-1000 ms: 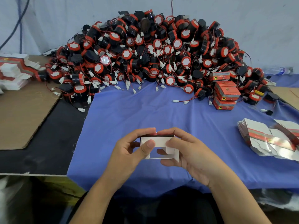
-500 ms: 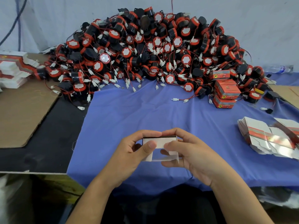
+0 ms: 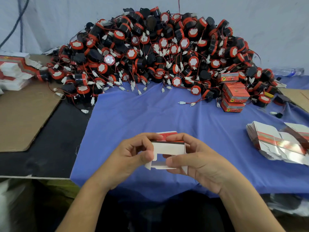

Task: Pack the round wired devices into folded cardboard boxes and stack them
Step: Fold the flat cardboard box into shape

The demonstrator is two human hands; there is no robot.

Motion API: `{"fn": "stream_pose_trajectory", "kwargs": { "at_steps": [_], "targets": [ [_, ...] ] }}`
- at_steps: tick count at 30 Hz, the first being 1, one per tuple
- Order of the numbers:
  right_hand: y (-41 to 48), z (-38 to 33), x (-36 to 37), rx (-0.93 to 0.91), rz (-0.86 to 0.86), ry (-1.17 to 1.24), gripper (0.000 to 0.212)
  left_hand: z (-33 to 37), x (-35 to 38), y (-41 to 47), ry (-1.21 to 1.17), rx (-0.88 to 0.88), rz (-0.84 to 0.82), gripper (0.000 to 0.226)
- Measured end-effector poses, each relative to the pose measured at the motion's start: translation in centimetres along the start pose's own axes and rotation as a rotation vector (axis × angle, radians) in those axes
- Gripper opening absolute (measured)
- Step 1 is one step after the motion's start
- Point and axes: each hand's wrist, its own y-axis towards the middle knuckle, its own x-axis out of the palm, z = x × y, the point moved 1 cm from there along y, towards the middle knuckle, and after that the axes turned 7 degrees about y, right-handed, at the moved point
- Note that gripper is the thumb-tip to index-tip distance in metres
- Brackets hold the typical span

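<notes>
A small cardboard box (image 3: 168, 149), white inside and red outside, is held above the front of the blue cloth (image 3: 150, 114). My left hand (image 3: 132, 156) pinches its left side, thumb on the white flap. My right hand (image 3: 197, 159) grips its right side, fingers curled over the top and under the bottom. The box is partly opened, with its end flaps sticking out. A big heap of round black-and-red wired devices (image 3: 158, 52) fills the back of the table. A stack of closed red boxes (image 3: 234, 97) stands at the heap's right foot.
Flat unfolded box blanks (image 3: 277, 141) lie in a pile at the right. More blanks (image 3: 13, 71) sit at the far left on brown cardboard (image 3: 23, 118). A loose red wire with white plugs (image 3: 189, 102) lies on the cloth. A grey wall stands behind the heap.
The box has opened up between my hands and its red top face now shows. Both hands stay in front of me, fingers shifted on the box.
</notes>
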Motion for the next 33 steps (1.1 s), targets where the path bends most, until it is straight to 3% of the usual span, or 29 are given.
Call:
{"fn": "stream_pose_trajectory", "kwargs": {
  "at_steps": [4, 8, 14, 21, 27, 33],
  "targets": [
    [0.1, 0.5, -0.1, -0.030, 0.066, -0.103, 0.065, -0.4, 0.4, 0.2, 0.079, 0.000, 0.045, 0.027],
    [0.2, 0.6, -0.3, -0.056, 0.102, -0.260, 0.069, -0.9, 0.7, 0.3, 0.203, -0.002, 0.083, 0.038],
    [0.1, 0.7, 0.0, -0.082, 0.106, -0.265, 0.058, -1.8, 1.5, 0.4, 0.365, 0.035, 0.159, 0.030],
    [-0.7, -0.2, -0.9, -0.017, -0.077, 0.128, 0.042, -2.5, 1.3, 0.3, 0.335, 0.007, 0.273, 0.024],
    [-0.1, 0.7, -0.3, -0.057, 0.094, -0.060, 0.035, -2.5, 1.7, 0.1, 0.434, 0.001, 0.282, 0.019],
    [0.2, 1.3, 0.4, -0.139, 0.154, -0.197, 0.021, -2.7, 2.1, 0.1, 0.496, 0.004, 0.332, 0.015]
  ]
}}
